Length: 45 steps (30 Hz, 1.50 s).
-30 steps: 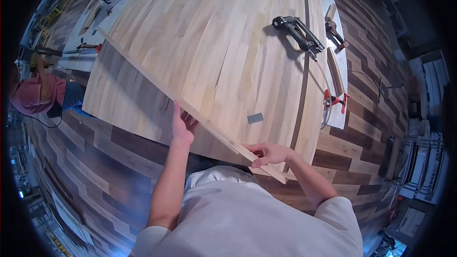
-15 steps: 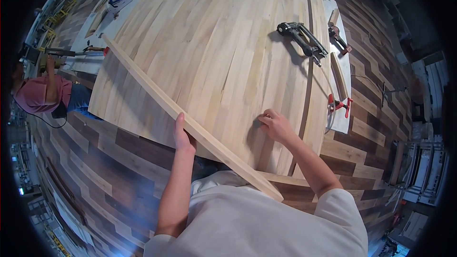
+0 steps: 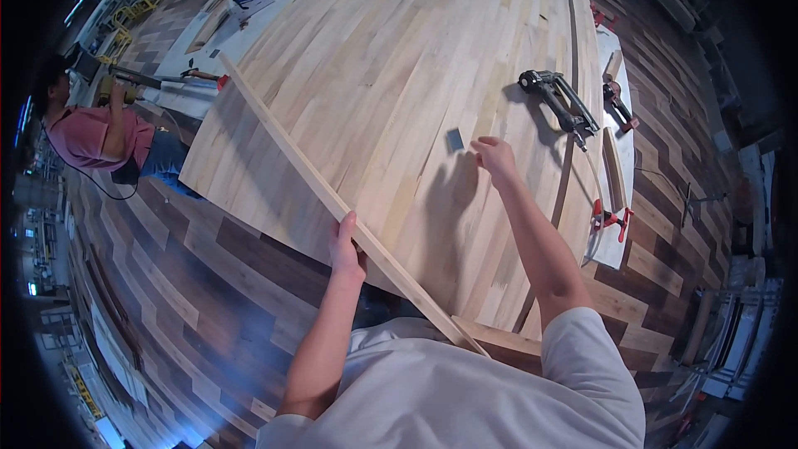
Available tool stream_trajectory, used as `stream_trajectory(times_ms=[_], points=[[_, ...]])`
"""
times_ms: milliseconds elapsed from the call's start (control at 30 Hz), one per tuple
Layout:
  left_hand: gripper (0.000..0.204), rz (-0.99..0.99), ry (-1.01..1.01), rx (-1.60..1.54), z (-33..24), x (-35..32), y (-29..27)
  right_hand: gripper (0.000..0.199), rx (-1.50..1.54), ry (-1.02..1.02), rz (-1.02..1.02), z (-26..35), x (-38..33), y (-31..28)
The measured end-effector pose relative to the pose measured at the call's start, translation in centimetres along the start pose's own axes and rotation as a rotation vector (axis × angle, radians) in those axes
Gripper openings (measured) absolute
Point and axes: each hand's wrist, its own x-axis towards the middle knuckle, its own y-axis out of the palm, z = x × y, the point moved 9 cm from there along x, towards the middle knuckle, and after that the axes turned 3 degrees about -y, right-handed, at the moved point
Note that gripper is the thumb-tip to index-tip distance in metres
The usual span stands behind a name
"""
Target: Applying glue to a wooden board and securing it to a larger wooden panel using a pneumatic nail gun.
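My left hand (image 3: 346, 251) is closed round a long, narrow wooden strip (image 3: 287, 145), which slants from the tabletop's far left edge toward my body. Its thumb lies along the side of the strip. Over the large tabletop (image 3: 391, 75) of joined wood staves, my right hand (image 3: 496, 158) has its fingers curled in, and nothing shows between them. A small, flat grey rectangular piece (image 3: 455, 140) is just left of those fingertips, seemingly apart from them; whether it rests on the wood I cannot tell. Farther right on the tabletop lies a black nail gun (image 3: 559, 108).
Red clamps (image 3: 611, 220) and another tool (image 3: 617, 104) are along the right side, by a white board (image 3: 611, 241). A hose runs near the nail gun. At the left, a person in a pink shirt (image 3: 96, 137) stands beside a bench holding tools and wood pieces.
My right hand has moved forward over the tabletop, and the grey piece now shows beside its fingertips. The left hand still grips the strip. The whole view has shifted slightly.
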Motion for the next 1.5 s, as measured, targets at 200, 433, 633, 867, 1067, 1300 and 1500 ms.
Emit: stream_trajectory(times_ms=[200,433,633,867,1067,1300,1500], points=[[0.08,-0.053,0.088,-0.058,-1.4,-0.7,-1.3,0.052,-0.49,-0.078,0.558,3.7,-16.5,9.0],[0.086,-0.061,0.027,-0.057,-0.5,-2.0,0.2,0.059,-0.659,-0.317,0.75,4.8,-27.4,11.3],[0.087,-0.222,-0.047,-0.062,0.5,-5.4,-0.1,0.056,-0.733,-0.41,0.806,5.2,-27.2,10.4],[0.1,-0.297,0.07,0.032,0.7,-3.6,-3.7,0.028,-0.719,-0.251,0.891,4.2,-23.7,11.1],[0.082,-0.203,0.052,0.018,0.1,-3.5,-4.9,0.023,-0.677,-0.296,0.741,3.3,-20.7,11.6],[0.058,-0.161,0.406,0.514,-0.8,-5.0,-7.0,0.035,-0.759,-0.398,0.511,1.3,-19.2,10.6],[0.043,-0.101,0.678,0.825,-4.0,-7.6,-6.7,0.028,-0.976,-0.851,0.193,4.1,-20.9,10.4]])
